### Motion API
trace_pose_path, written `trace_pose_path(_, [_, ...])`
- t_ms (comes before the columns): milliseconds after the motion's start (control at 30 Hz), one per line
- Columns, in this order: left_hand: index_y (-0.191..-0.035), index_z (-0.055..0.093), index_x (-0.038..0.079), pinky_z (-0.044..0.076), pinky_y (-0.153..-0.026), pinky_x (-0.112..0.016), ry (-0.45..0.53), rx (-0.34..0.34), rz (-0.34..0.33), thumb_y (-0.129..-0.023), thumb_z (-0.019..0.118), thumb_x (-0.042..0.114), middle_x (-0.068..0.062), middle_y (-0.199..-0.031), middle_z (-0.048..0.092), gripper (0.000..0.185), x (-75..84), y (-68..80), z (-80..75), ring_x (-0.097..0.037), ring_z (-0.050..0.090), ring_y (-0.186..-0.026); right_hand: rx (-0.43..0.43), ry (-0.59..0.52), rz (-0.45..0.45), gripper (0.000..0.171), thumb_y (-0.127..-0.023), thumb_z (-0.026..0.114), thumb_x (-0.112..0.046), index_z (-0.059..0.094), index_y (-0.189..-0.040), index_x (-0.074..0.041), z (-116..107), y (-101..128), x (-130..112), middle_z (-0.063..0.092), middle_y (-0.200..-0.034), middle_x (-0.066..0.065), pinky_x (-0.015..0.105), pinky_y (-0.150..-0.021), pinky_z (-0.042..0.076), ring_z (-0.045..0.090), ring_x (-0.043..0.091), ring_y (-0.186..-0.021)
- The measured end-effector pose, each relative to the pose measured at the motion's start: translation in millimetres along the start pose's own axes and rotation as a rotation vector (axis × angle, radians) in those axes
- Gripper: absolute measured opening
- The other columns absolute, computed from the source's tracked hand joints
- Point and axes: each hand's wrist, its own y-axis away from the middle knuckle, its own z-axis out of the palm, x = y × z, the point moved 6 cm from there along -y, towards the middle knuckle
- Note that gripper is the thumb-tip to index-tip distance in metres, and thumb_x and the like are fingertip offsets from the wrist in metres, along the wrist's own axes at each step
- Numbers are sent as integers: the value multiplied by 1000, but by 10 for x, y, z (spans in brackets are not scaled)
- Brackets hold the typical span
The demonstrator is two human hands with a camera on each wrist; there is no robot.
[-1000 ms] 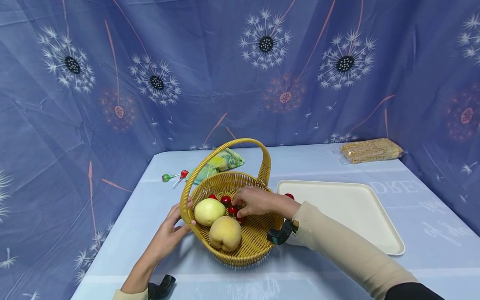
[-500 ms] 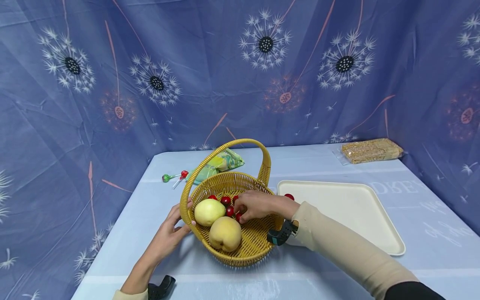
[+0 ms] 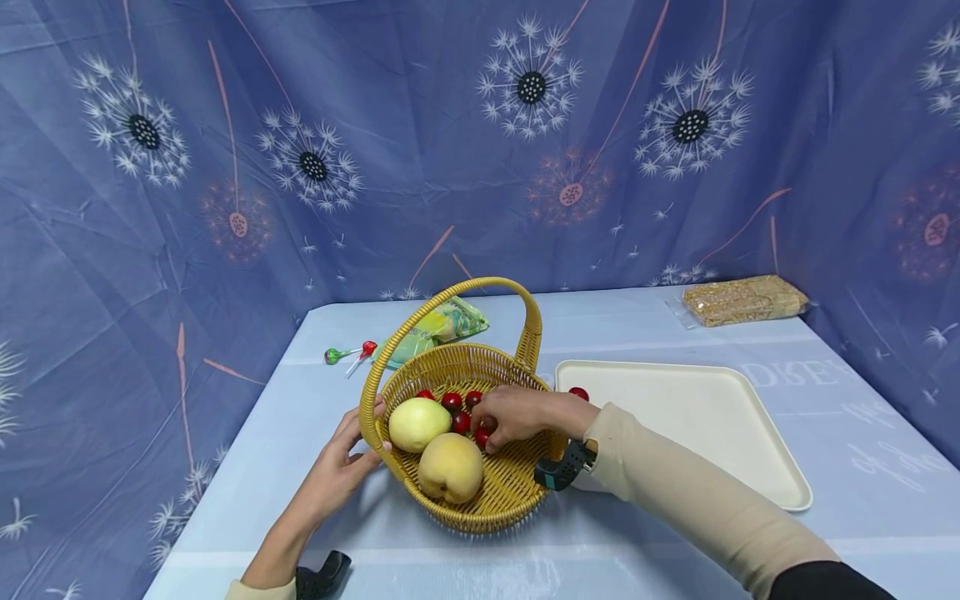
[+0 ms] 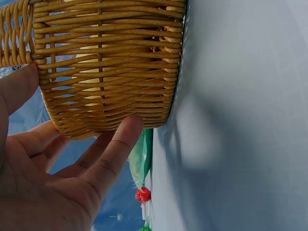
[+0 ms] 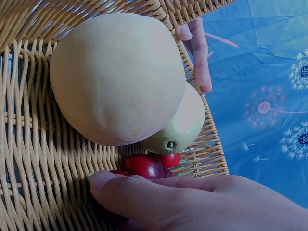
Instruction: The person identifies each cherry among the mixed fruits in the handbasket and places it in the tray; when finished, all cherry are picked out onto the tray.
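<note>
Right hand (image 3: 512,414) is inside the wicker basket (image 3: 517,487), in over the rim on the tray side. Thumb and fingertips are curled in, pinching a cherry (image 3: 482,437); it sits right at the fingertips, on the basket-centre side of the hand. Another dark red one shows just under the curled fingers. In the right wrist view the thumb covers most of the pinch, so exact contact is hidden.

Other cherries (image 3: 452,402) are loose in the basket, bunched just left of and beyond the fingertips, toward the far wall. Pale green fruit (image 3: 419,424) lies by the left rim; peach-like fruit (image 3: 451,468) is in front of it, toward the near rim, touching or nearly so. Both are apart from the right hand.

Left hand (image 3: 347,467) is at the basket's left rim: fingers spread along the outside wall, thumb by the foot of the handle (image 4: 17,36).

Basket stands upright on the table (image 3: 247,508). Cream tray (image 3: 675,425) is to its right, a lone cherry at the tray's far left corner, just past the right wrist. Green packet (image 3: 442,327) lies behind the basket, lollipops (image 3: 367,348) near the table's left edge, wrapped brown snack (image 3: 742,301) at the far right corner.
</note>
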Motion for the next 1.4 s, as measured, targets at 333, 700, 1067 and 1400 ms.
trace_pose_path(333, [-143,40,10,49,-88,-17,-2,3,2,-92,61,19,-7,-150,32,55,5,-1,0,-23,41,-127,64,-14,-10,34,-81,73,-27,67,-113,-17,-106,45,-32,59,-82,-5,21,-64,39,47,7,-72])
trace_pose_path(700, [-143,40,10,48,-89,-16,9,-5,-11,-93,60,23,-6,-151,30,56,16,2,6,-25,40,-127,207,-50,-37,36,-84,71,-28,66,-117,-15,-326,262,-71,61,-102,-4,25,-72,41,51,11,-86])
trace_pose_path(1067, [-143,40,8,49,-88,-17,0,4,20,-92,61,20,-9,-150,32,56,22,3,-7,-13,39,-129,306,-50,-56,36,-85,70,-32,64,-117,-16,-495,562,-98,58,-98,-6,25,-73,43,54,16,-89])
trace_pose_path(1400, [-143,39,10,50,-87,-18,9,1,-3,-92,61,19,-9,-149,32,56,-4,-3,0,-16,42,-125,411,-94,-28,36,-83,72,-29,64,-117,-21,-674,926,-36,60,-104,-8,33,-81,50,56,12,-95])
